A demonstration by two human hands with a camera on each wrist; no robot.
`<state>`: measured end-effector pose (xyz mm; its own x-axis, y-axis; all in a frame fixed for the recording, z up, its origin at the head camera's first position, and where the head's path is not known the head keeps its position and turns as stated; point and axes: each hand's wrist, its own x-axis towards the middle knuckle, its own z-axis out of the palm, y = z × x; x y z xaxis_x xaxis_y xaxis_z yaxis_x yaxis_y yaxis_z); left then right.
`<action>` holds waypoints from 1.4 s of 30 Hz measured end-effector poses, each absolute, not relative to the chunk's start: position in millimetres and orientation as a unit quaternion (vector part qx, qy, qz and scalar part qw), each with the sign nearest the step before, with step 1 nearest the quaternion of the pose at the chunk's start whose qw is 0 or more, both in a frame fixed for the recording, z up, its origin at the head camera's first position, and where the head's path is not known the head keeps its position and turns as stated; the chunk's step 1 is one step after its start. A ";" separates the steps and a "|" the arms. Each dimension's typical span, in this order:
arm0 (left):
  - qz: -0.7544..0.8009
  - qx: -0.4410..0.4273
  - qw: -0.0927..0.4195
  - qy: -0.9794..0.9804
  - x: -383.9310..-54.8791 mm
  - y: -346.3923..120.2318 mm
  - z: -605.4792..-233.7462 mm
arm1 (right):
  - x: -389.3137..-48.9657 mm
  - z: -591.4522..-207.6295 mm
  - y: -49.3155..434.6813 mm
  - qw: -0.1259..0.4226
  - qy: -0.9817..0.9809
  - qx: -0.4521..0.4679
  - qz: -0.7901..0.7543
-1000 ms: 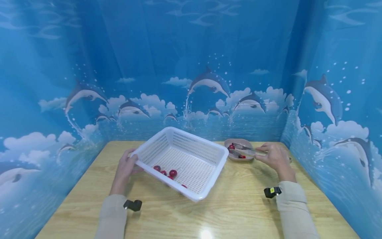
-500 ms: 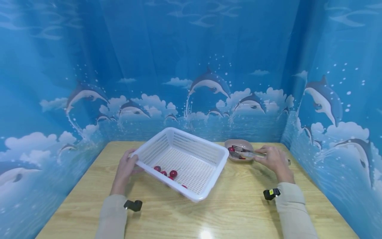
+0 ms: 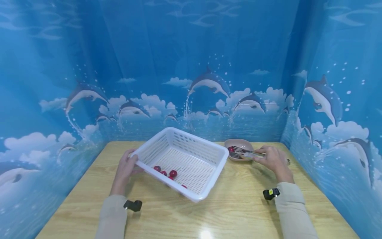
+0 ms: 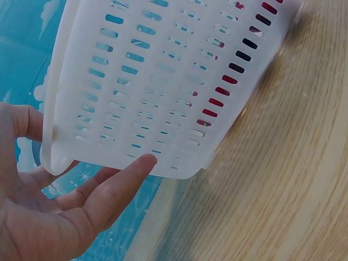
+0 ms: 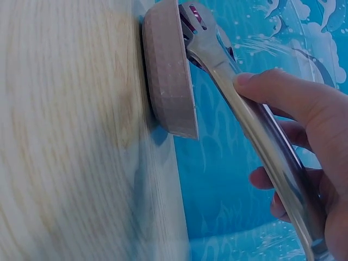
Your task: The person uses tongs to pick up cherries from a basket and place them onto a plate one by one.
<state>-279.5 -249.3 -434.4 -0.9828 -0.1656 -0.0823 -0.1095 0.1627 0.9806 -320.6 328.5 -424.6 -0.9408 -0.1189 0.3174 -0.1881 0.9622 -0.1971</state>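
My L grip [image 3: 126, 167] holds tilted white perforated plastic rect. basket [image 3: 195, 167]; R grip [image 3: 272, 161] holds silver metal tongs [image 5: 266, 144], tips in small pink bowl [image 5: 168, 73]. Prob. part-done: round red cherry [image 3: 231, 149] in bowl, more cherries [image 3: 173, 173] left in basket.

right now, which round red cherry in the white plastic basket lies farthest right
In the head view, the round red cherry mostly hidden by the near rim of the white plastic basket; the other cherries cluster to its left.
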 end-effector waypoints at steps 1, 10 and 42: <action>-0.641 0.090 0.022 -0.762 -279.5 -249.4 -434.3 | -320.1 -423.8 328.6 0.152 -0.979 0.077 0.113; -0.642 0.088 0.021 -0.762 -280.4 -250.2 -433.6 | -317.9 -417.9 332.4 0.139 -0.981 0.073 0.110; -0.640 0.086 0.022 -0.763 -277.3 -250.9 -433.2 | -290.2 -372.9 274.9 0.272 -0.930 0.170 0.180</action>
<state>-277.3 -250.9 -433.2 -0.9841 -0.1600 -0.0771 -0.1036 0.1646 0.9809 -290.2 274.9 -372.9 -0.7936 -0.2188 0.5678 -0.4146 0.8774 -0.2413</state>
